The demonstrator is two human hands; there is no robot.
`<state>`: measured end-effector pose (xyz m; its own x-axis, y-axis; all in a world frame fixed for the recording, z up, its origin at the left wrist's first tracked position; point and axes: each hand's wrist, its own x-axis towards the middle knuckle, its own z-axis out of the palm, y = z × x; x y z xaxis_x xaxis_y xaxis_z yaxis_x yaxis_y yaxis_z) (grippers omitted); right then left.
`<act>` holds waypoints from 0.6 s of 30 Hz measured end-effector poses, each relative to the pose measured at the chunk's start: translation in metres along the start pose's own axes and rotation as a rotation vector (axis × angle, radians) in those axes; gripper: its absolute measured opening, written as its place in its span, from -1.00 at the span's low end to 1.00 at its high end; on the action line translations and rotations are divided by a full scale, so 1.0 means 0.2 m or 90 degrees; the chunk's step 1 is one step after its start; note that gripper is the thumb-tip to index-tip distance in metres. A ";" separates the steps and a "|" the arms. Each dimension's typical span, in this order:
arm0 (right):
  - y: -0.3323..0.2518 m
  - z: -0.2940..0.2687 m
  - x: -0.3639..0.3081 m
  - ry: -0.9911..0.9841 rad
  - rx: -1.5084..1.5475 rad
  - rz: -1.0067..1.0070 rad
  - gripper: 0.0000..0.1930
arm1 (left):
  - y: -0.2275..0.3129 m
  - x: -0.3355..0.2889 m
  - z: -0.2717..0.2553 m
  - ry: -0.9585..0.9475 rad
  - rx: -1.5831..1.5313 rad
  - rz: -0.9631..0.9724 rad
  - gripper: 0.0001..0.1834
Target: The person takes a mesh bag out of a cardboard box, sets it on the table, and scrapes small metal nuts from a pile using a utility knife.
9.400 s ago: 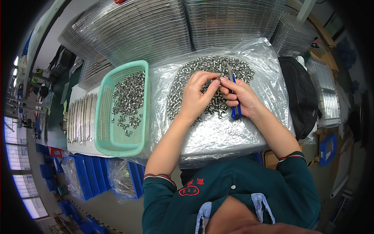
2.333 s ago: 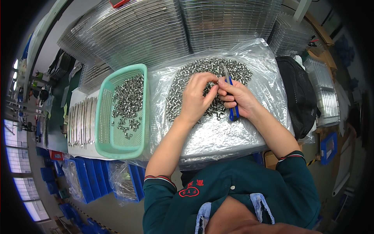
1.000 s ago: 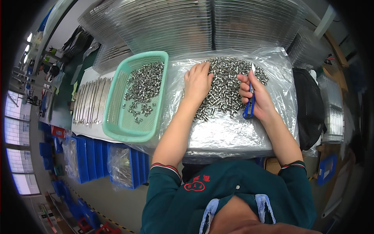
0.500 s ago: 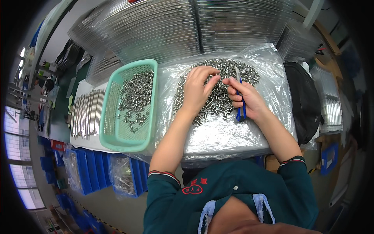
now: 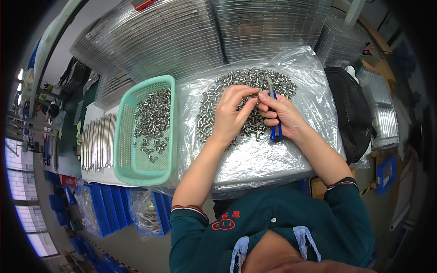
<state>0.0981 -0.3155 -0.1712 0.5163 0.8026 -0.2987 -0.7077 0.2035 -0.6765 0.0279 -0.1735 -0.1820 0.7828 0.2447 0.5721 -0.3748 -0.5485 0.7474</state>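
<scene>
My right hand [image 5: 287, 119] is closed around a blue utility knife [image 5: 276, 133], its blade pointing away from me between thumb and fingers. My left hand [image 5: 232, 113] is bent in a pinch, its fingertips meeting those of my right hand. A small silver metal part [image 5: 259, 93] shows between the fingertips, mostly hidden by them. Both hands are over a wide heap of small, shiny metal parts [image 5: 211, 107], spread on clear plastic sheeting [image 5: 255, 159]. To the left, a light green perforated basket [image 5: 119, 150] holds more of these parts.
Tall stacks of clear plastic trays [image 5: 159, 41] line the back of the table. A row of thin metal rods [image 5: 98, 143] lies left of the basket. A black bag [image 5: 348, 113] sits at the right edge. Blue bins [image 5: 107, 209] stand below the table at left.
My hands have come closer together, and the fingertips now meet around the small part. The knife stays in my right hand. The whole view has shifted slightly.
</scene>
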 end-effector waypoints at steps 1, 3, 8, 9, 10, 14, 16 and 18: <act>0.00 0.00 0.00 -0.001 0.001 -0.004 -0.85 | 0.00 0.00 0.00 0.002 0.017 0.014 -0.79; 0.01 0.02 0.00 0.009 -0.042 -0.019 -0.85 | 0.00 0.00 0.00 0.005 0.034 0.027 -0.79; 0.01 0.01 0.01 0.029 -0.062 0.005 -0.82 | 0.03 0.00 0.02 0.034 0.046 0.038 -0.84; 0.01 0.00 0.01 0.011 -0.023 0.016 -0.79 | 0.04 0.00 0.01 0.035 0.046 0.038 -0.84; 0.01 -0.01 0.01 -0.006 0.015 0.026 -0.76 | 0.04 0.00 0.00 0.056 0.013 0.000 -0.86; 0.00 0.00 0.01 -0.016 0.016 0.040 -0.70 | -0.03 -0.02 -0.09 0.039 0.050 -0.085 -0.88; 0.00 0.00 0.01 -0.020 0.016 0.047 -0.68 | 0.00 0.01 -0.05 0.172 0.036 -0.091 -0.87; 0.00 0.00 0.01 -0.022 0.012 0.046 -0.68 | 0.01 0.02 -0.01 0.187 -0.013 -0.089 -0.87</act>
<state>0.0990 -0.3140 -0.1720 0.4463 0.8346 -0.3230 -0.7522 0.1542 -0.6406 0.0293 -0.1717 -0.1767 0.6519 0.5381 0.5342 -0.2864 -0.4776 0.8306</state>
